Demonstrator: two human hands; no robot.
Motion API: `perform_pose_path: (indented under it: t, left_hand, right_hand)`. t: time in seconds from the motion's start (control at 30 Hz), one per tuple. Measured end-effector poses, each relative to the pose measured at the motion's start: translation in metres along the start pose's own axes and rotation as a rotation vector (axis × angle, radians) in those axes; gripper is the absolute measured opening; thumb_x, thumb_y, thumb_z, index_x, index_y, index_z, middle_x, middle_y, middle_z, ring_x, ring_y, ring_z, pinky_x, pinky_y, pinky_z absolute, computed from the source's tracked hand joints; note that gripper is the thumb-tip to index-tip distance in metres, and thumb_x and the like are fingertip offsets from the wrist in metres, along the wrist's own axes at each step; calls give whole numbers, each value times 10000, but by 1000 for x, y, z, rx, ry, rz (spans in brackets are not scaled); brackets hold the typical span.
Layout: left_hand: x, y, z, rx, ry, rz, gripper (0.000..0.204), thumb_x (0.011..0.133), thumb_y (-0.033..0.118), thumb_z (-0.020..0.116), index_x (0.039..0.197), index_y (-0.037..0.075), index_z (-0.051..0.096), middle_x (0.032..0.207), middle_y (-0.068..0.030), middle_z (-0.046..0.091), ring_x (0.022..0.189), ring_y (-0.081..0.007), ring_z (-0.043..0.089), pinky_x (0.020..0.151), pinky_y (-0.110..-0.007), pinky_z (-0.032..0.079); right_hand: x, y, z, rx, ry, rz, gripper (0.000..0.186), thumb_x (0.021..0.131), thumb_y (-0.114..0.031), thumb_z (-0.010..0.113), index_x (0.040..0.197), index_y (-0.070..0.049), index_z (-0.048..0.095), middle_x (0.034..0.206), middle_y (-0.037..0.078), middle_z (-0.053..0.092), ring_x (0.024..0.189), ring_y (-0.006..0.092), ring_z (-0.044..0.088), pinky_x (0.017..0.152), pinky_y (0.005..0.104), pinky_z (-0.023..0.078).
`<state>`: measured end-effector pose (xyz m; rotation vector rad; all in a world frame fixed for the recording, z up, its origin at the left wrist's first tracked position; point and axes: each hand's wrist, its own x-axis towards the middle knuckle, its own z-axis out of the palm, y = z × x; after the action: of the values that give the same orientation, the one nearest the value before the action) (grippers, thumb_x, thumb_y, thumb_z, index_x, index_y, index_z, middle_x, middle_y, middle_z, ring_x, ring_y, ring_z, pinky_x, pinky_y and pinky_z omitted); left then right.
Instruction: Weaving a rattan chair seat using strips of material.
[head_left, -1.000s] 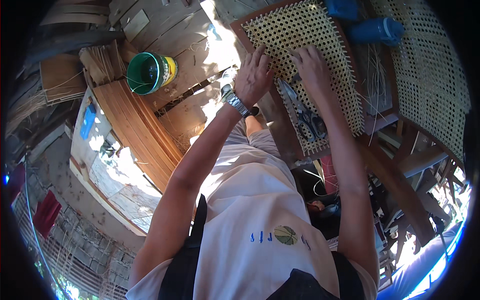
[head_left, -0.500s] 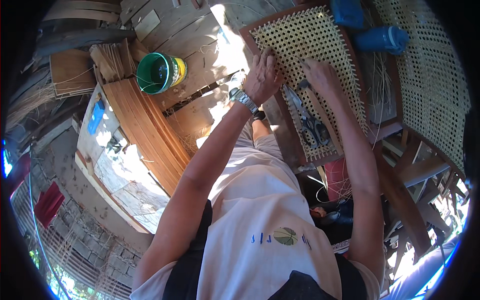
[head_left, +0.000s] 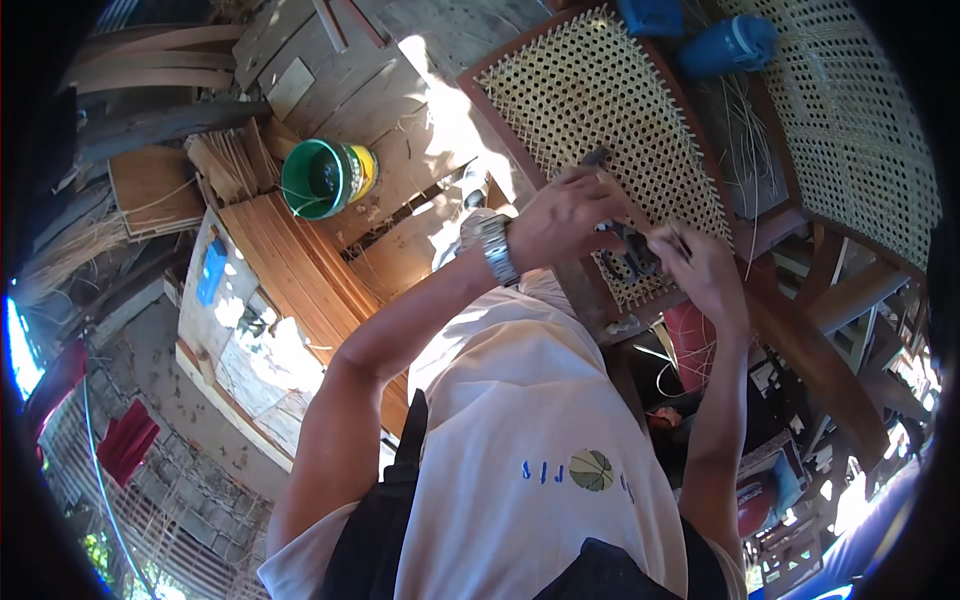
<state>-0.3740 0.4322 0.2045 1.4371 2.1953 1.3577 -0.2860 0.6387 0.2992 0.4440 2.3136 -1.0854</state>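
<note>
A wooden-handled hammer (head_left: 628,203) slants over the woven cane panel (head_left: 570,90), its dark head toward the far side. My right hand (head_left: 697,272) is closed round the near end of the handle. Beside the hammer, my left hand (head_left: 565,218), with a metal watch on the wrist, has bent fingers by the handle and its thumb apart from them. Whether its fingertips touch the handle is hard to see. Dark-handled scissors (head_left: 630,266) lie on the cane, partly hidden by my hands. The panel sits in a brown wooden frame.
A blue bottle (head_left: 735,45) lies beyond the panel, near a second cane panel (head_left: 850,120) at the right. Loose cane strands (head_left: 750,140) hang between them. To the left stand a green bucket (head_left: 318,180) and stacked wooden slats (head_left: 290,255).
My right hand has taken hold of the hammer, which lay on the cane, and come nearer to me. My left hand has left the panel's edge and moved right, toward the hammer.
</note>
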Motion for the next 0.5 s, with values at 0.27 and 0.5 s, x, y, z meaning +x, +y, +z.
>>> perform_pose_path:
  t: [0.27, 0.5]
  left_hand:
    - [-72, 13, -18, 183, -290, 26, 248, 868, 380, 650, 880, 134, 677, 718, -31, 642, 597, -164, 585, 651, -340, 489]
    - [-64, -9, -53, -182, -159, -374, 161, 909, 221, 628, 960, 85, 697, 762, -104, 682, 593, -222, 644, 577, -341, 514]
  right_hand:
    - [2, 7, 83, -32, -23, 4, 180, 926, -230, 629, 1000, -77, 690, 671, 67, 631, 602, 145, 600, 613, 304, 477]
    - [46, -16, 85, 46, -82, 25, 180, 898, -206, 645, 910, -28, 660, 716, 118, 637, 702, 233, 637, 691, 338, 488]
